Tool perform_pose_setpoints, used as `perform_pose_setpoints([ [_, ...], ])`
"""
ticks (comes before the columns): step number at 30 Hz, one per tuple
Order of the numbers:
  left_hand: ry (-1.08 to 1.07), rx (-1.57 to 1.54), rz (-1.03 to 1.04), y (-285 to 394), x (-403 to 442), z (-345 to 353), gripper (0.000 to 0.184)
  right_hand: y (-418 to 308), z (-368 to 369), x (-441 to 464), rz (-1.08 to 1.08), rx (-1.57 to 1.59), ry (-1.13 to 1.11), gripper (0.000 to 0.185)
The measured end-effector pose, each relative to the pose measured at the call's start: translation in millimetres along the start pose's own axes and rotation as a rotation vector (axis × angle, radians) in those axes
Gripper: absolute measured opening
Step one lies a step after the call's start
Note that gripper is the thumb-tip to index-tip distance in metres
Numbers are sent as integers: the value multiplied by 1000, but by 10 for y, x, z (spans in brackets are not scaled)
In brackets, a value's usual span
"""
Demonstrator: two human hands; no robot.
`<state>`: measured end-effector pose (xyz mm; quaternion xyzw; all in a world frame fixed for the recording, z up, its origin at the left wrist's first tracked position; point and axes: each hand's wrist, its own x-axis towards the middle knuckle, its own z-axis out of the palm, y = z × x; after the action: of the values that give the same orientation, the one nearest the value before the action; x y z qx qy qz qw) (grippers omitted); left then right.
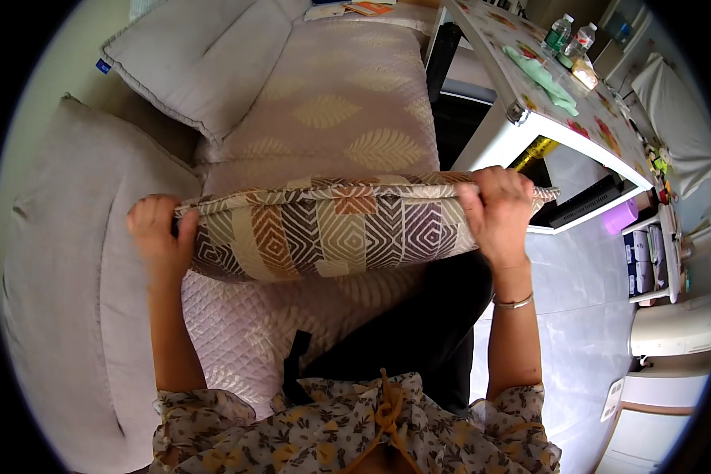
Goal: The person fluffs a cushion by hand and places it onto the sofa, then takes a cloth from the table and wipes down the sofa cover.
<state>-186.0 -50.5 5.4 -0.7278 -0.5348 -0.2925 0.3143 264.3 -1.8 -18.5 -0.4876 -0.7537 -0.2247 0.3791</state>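
A patterned cushion (pixel 342 229) in brown, orange and cream spans the middle of the view, held up between both hands above the sofa seat. At its left upper corner, my left hand (pixel 162 229) grips the edge, with the thumb in front. My right hand (pixel 498 209) is closed on the upper edge near the right corner, whose tip sticks out past the fingers. The piped top edge runs almost straight between the hands. The cushion's far side is hidden.
Grey back cushions (pixel 71 261) line the left side of the quilted sofa seat (pixel 316 103). A white-framed table (pixel 521 118) stands at the upper right with bottles (pixel 558 35) and a green cloth (pixel 541 79). A shelf (pixel 652 257) is at the far right.
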Motion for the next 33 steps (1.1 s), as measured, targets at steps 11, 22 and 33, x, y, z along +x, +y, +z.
perform_pose_setpoints([
  [11,-92,-95,-168,-125,-101,150,22,173,16,-212,105,65,19,35],
  [22,-150,-281,-497,-280,-248,145,15,621,-98,-435,296,-82,-34,26],
  [33,-128,-121,97,686,221,62,57,51,-196,-63,106,111,-27,26],
])
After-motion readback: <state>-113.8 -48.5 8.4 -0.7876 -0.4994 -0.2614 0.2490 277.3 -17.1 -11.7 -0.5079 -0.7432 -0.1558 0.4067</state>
